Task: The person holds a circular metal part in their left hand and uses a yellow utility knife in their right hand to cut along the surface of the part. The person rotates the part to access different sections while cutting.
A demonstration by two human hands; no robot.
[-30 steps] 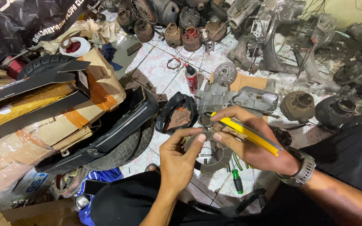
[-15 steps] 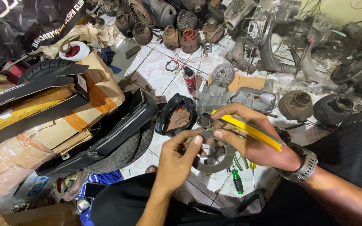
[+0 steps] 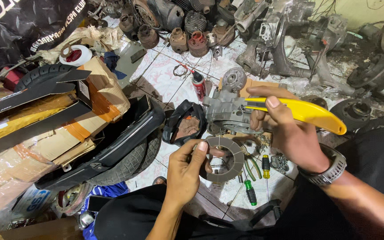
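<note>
The biggest risk here looks like the blade end of the yellow utility knife (image 3: 298, 113) sliding off its work and toward the fingers of the left hand (image 3: 187, 171), because the two hands sit close together in the lower middle of the frame and the flat ring (image 3: 224, 158) is steadied only by fingertips. A slip could also gouge the ring's brownish face or knock it out of the pinch, dropping it among the small screwdrivers (image 3: 258, 178) lying on the tiled floor (image 3: 165, 80) beneath. The knife tip itself is hidden behind the fingers, so I cannot tell whether the blade is out or where it points.

The left hand comes up from the bottom of the frame, wrist bent back, thumb on the near face of the ring and fingers curled behind its rim, grasping it upright at centre frame, just below the grey metal casing (image 3: 227, 111). The right hand (image 3: 290, 133) enters from the lower right with a watch (image 3: 323, 171) at the wrist; it is clenched around the knife handle, thumb pressed along the top, the handle's tail pointing toward the right edge. The ring and the knife hand are near each other, though contact between them is not visible.
</note>
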